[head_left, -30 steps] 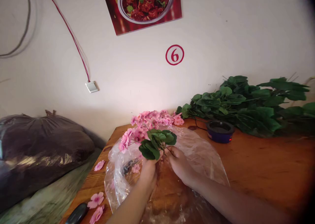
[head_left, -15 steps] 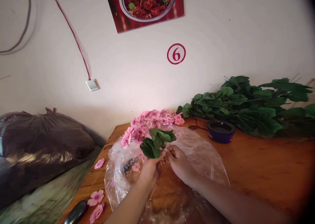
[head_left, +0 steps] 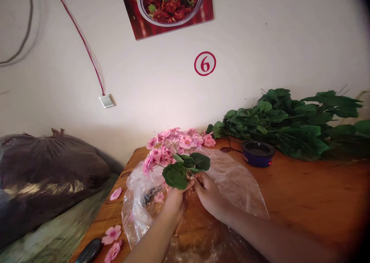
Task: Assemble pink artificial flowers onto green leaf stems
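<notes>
My left hand [head_left: 175, 200] is closed around the stem of an artificial flower sprig [head_left: 176, 155], with pink blossoms at the top and dark green leaves [head_left: 180, 170] just above my fingers. My right hand [head_left: 208, 191] pinches the same stem right beside the left, fingers curled at the base of the leaves. Both hands hover over a clear plastic bag [head_left: 231, 186] spread on the wooden table [head_left: 312, 197]. The stem itself is mostly hidden by my fingers.
Loose pink petals [head_left: 112, 234] lie at the table's left corner by a black object [head_left: 89, 251]. A dark blue bowl [head_left: 258, 154] and a heap of green leafy branches [head_left: 291, 124] sit at the back right. A dark stuffed bag [head_left: 49, 170] lies left of the table.
The sprig has turned a little in my hands: the blossoms rose and the leaves spread. My right fingers closed in on the stem beside the left.
</notes>
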{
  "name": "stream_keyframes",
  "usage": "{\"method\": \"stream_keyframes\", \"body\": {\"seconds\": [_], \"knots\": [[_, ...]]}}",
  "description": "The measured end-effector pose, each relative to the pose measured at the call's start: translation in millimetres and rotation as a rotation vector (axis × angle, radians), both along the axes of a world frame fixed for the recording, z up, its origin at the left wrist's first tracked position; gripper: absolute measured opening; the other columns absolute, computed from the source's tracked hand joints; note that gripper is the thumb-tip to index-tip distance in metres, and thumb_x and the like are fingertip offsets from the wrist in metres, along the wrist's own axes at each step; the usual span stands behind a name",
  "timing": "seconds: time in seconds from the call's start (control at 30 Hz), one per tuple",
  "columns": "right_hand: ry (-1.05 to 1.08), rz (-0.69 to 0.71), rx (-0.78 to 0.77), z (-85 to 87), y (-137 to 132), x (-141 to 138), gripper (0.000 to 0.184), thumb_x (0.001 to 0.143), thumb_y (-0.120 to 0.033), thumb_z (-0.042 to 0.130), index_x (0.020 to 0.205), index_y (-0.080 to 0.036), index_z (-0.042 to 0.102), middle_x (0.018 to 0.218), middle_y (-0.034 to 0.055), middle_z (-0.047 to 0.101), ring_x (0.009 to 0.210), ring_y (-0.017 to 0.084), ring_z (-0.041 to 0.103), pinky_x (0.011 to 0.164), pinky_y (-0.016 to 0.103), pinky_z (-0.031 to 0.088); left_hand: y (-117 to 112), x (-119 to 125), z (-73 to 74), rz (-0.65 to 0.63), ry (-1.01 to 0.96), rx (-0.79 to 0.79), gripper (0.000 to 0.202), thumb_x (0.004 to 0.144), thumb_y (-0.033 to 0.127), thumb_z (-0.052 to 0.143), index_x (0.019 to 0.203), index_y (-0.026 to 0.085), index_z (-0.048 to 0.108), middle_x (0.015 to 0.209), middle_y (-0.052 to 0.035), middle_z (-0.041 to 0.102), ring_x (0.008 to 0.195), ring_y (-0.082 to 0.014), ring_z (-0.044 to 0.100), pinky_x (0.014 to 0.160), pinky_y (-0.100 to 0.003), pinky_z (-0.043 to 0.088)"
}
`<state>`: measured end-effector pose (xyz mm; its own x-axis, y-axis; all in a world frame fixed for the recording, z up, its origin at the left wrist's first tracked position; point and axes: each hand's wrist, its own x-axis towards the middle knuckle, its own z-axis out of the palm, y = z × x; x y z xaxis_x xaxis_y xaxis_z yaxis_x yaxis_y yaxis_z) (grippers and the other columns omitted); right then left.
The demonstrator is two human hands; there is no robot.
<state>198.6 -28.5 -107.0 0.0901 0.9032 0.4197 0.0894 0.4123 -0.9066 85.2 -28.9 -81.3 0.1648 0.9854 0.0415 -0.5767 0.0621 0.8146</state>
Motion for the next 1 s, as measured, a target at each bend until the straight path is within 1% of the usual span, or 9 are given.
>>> {"method": "stream_keyframes", "body": {"seconds": [0.13, 0.3, 0.47, 0.6, 0.7, 0.8, 0.9, 1.0], "knots": [[0.011, -0.033, -0.004, 1.4, -1.7, -0.2, 0.023, 0.094, -0.040, 0.045, 0.086, -0.022, 0.056, 0.083, 0.0058, 0.064, 0.079, 0.023, 0.060, 0.074, 0.037, 0.046, -0.1, 0.1, -0.4, 0.002, -0.007, -0.022, 0.052, 0.052, 0.011, 0.088, 0.102, 0.017, 0.072, 0.099, -0.0080, 0.076, 0.101, -0.0265, 0.069, 0.095, -0.037, 0.051], [0.024, -0.059, -0.027, 2.0, -4.5, -0.4, 0.028, 0.096, -0.046, 0.044, 0.085, -0.022, 0.054, 0.081, 0.0049, 0.063, 0.078, 0.023, 0.060, 0.075, 0.036, 0.045, -2.3, 1.4, 0.6, -0.011, -0.021, -0.009, 0.050, 0.054, 0.012, 0.087, 0.101, 0.017, 0.073, 0.096, -0.0075, 0.077, 0.102, -0.0268, 0.068, 0.097, -0.038, 0.049], [0.112, 0.010, -0.023, 0.8, -4.9, -1.0, 0.024, 0.093, -0.043, 0.050, 0.085, -0.022, 0.056, 0.080, 0.0039, 0.061, 0.078, 0.022, 0.057, 0.074, 0.034, 0.045, -2.9, 1.9, 0.1, 0.002, -0.032, -0.003, 0.045, 0.054, 0.011, 0.086, 0.097, 0.017, 0.073, 0.096, -0.0063, 0.077, 0.102, -0.0258, 0.068, 0.099, -0.037, 0.048], [0.221, 0.084, -0.050, -1.1, -4.2, -1.2, 0.021, 0.090, -0.040, 0.056, 0.083, -0.021, 0.056, 0.079, 0.0029, 0.060, 0.075, 0.020, 0.055, 0.070, 0.032, 0.045, -3.7, 1.4, -0.9, -0.026, -0.030, 0.003, 0.038, 0.057, 0.011, 0.085, 0.093, 0.017, 0.073, 0.097, -0.0068, 0.076, 0.104, -0.0262, 0.067, 0.099, -0.037, 0.047], [0.261, 0.122, -0.022, -1.4, -4.1, -1.1, 0.017, 0.090, -0.038, 0.056, 0.088, -0.021, 0.057, 0.084, 0.0030, 0.061, 0.080, 0.020, 0.057, 0.074, 0.032, 0.046, -4.0, 0.6, -2.1, -0.017, -0.034, 0.005, 0.036, 0.057, 0.011, 0.085, 0.091, 0.016, 0.073, 0.093, -0.0073, 0.077, 0.103, -0.0271, 0.068, 0.098, -0.038, 0.048], [0.268, 0.146, -0.014, -0.3, -5.2, -0.4, 0.010, 0.088, -0.031, 0.055, 0.089, -0.021, 0.057, 0.085, 0.0024, 0.063, 0.081, 0.020, 0.058, 0.075, 0.031, 0.046, -3.7, 0.6, -2.6, -0.008, -0.027, 0.017, 0.036, 0.055, 0.010, 0.086, 0.089, 0.015, 0.073, 0.092, -0.0074, 0.076, 0.102, -0.0274, 0.068, 0.097, -0.038, 0.048], [0.261, 0.155, -0.007, 1.1, -7.0, 0.1, 0.009, 0.087, -0.027, 0.053, 0.093, -0.022, 0.058, 0.091, 0.0030, 0.067, 0.085, 0.021, 0.061, 0.077, 0.032, 0.048, -2.8, 2.0, -2.0, -0.015, -0.012, 0.042, 0.037, 0.059, 0.014, 0.085, 0.094, 0.015, 0.073, 0.093, -0.0077, 0.076, 0.102, -0.0274, 0.067, 0.097, -0.038, 0.048], [0.268, 0.176, 0.049, 2.1, -8.3, -0.2, 0.013, 0.090, -0.028, 0.052, 0.099, -0.023, 0.060, 0.103, 0.0053, 0.069, 0.097, 0.022, 0.062, 0.087, 0.035, 0.048, -1.8, 3.0, -2.2, -0.016, 0.016, 0.075, 0.039, 0.065, 0.020, 0.083, 0.102, 0.015, 0.072, 0.099, -0.0090, 0.075, 0.104, -0.0274, 0.067, 0.098, -0.039, 0.047]]}}
